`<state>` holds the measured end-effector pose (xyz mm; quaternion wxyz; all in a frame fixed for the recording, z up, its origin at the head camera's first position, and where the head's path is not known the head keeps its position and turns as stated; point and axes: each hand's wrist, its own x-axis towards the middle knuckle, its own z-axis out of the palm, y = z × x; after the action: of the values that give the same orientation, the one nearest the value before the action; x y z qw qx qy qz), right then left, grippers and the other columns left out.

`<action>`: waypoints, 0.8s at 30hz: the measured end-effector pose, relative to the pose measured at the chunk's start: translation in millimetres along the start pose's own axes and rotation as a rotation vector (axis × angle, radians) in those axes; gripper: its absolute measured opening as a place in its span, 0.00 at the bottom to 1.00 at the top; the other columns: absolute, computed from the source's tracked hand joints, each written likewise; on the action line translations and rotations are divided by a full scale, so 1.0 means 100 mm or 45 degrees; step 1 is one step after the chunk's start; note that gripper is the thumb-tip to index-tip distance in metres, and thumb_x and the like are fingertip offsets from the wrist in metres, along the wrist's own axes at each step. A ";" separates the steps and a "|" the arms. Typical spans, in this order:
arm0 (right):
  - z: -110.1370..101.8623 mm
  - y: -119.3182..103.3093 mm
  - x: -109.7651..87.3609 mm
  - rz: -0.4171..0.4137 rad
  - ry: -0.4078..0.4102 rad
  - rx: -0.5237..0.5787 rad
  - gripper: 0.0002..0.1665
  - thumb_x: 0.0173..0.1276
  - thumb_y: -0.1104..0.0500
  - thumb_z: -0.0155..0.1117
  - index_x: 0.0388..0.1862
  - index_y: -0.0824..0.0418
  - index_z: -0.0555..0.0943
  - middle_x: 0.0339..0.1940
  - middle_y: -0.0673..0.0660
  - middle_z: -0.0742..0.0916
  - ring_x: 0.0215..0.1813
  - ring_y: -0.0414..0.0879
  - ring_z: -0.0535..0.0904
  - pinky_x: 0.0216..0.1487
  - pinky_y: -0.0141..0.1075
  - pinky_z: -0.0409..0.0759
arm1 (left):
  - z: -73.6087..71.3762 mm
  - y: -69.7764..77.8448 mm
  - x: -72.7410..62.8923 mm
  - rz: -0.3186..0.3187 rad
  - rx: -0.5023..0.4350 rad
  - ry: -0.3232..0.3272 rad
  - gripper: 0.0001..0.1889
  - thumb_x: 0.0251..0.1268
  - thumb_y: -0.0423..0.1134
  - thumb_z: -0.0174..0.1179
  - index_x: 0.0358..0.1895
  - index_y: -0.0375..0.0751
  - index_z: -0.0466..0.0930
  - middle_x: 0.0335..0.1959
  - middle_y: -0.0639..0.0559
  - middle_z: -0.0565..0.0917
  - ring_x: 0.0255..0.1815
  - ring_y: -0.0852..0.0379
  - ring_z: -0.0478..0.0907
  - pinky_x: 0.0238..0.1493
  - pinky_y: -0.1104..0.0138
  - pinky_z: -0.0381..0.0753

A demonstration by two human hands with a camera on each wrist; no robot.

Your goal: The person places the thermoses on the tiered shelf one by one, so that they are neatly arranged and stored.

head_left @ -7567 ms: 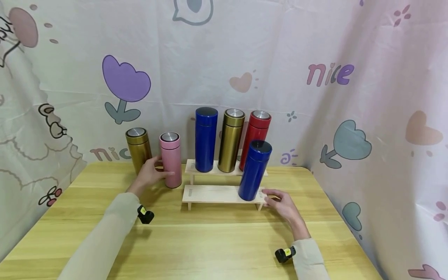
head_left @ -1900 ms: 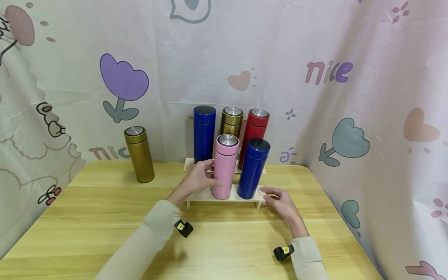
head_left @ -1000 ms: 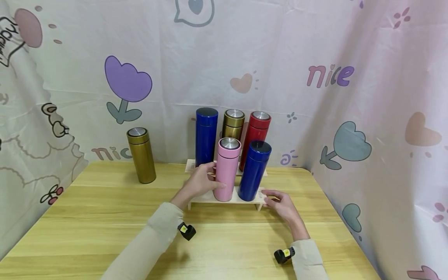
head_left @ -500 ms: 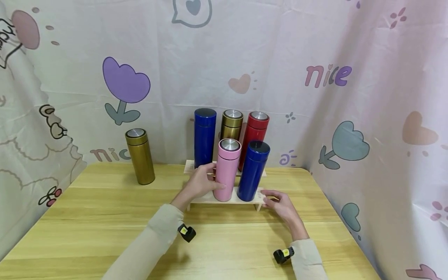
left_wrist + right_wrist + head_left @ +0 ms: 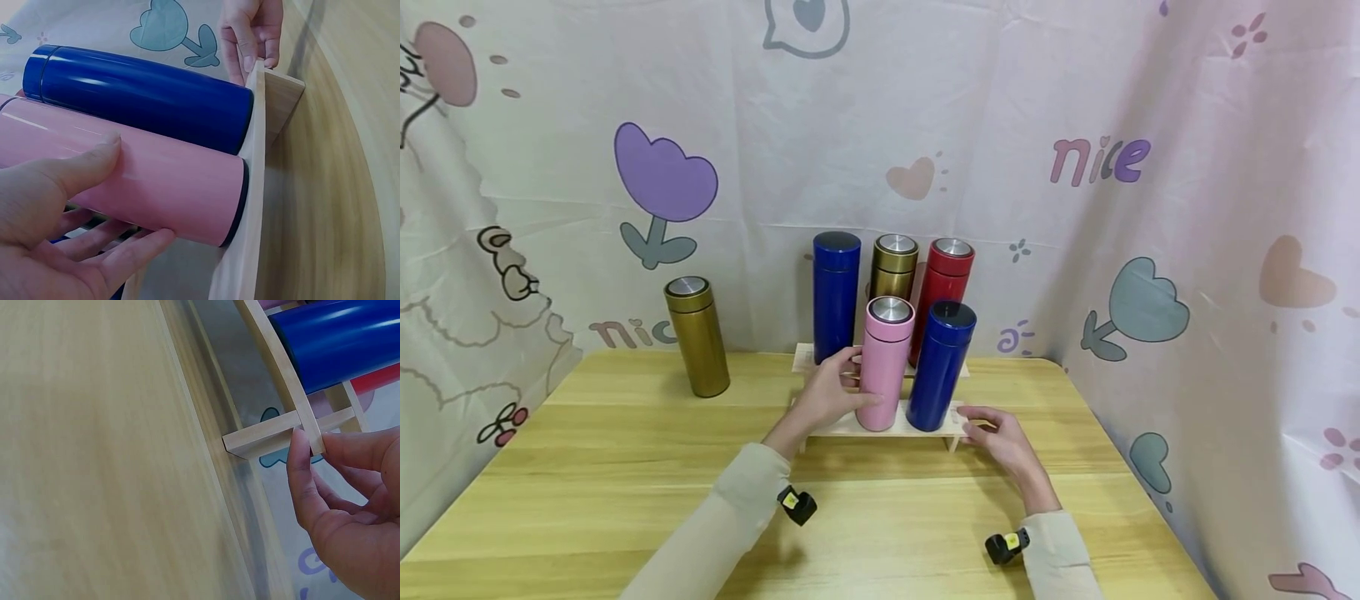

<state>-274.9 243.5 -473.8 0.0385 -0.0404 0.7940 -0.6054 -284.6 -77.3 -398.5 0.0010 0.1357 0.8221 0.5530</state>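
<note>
My left hand (image 5: 829, 393) is wrapped round the lower half of a pink thermos flask (image 5: 883, 367), thumb in front and fingers behind. The flask stands upright on the lower step of a two-step wooden rack (image 5: 838, 426), its base at the board in the left wrist view. Just to its right is a blue thermos flask (image 5: 942, 367) on the same step. My right hand (image 5: 350, 506) pinches the right end of that lower board between thumb and fingers. On the upper step stand another blue flask (image 5: 836, 300), a gold flask (image 5: 895, 267) and a red flask (image 5: 946, 275), partly covered by the front ones.
A second gold flask (image 5: 698, 337) stands on the wooden table (image 5: 587, 483), left of the rack. Behind the table hangs a printed curtain (image 5: 790, 150), which also runs down both sides. A small black camera (image 5: 797, 505) sits on each wrist.
The left hand has brought the pink flask from the table, left of the rack, onto the lower step beside the blue flask. Over the last second both hands stay nearly still.
</note>
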 end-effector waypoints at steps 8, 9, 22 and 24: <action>0.00 -0.02 -0.01 0.024 0.005 0.014 0.23 0.75 0.69 0.60 0.68 0.72 0.76 0.70 0.72 0.79 0.49 0.43 0.86 0.51 0.33 0.89 | -0.13 -0.04 -0.04 0.042 -0.067 -0.032 0.44 0.56 0.35 0.78 0.76 0.38 0.66 0.64 0.34 0.81 0.62 0.38 0.83 0.64 0.51 0.85; 0.00 -0.02 -0.01 0.021 0.001 0.012 0.24 0.75 0.69 0.60 0.68 0.72 0.76 0.70 0.72 0.78 0.49 0.43 0.86 0.51 0.33 0.89 | -0.15 -0.04 -0.05 0.048 -0.062 -0.037 0.44 0.56 0.36 0.78 0.76 0.39 0.66 0.64 0.34 0.81 0.63 0.38 0.83 0.64 0.50 0.84; -0.01 -0.02 -0.01 -0.004 -0.021 0.023 0.24 0.76 0.69 0.60 0.68 0.74 0.75 0.70 0.73 0.78 0.50 0.45 0.86 0.51 0.33 0.89 | -0.57 -0.16 -0.26 0.049 0.151 0.012 0.37 0.64 0.46 0.73 0.74 0.42 0.70 0.66 0.37 0.81 0.65 0.36 0.81 0.65 0.45 0.82; -0.01 -0.02 -0.01 -0.009 -0.023 0.027 0.24 0.76 0.69 0.60 0.68 0.74 0.75 0.70 0.74 0.78 0.50 0.45 0.86 0.51 0.33 0.89 | -0.68 -0.21 -0.30 0.058 0.158 0.027 0.37 0.64 0.47 0.74 0.73 0.41 0.70 0.65 0.36 0.81 0.65 0.34 0.80 0.64 0.45 0.83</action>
<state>-274.4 243.7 -471.9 0.0441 -0.0481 0.7870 -0.6135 -270.4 -152.7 -395.5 -0.0287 0.1483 0.8515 0.5021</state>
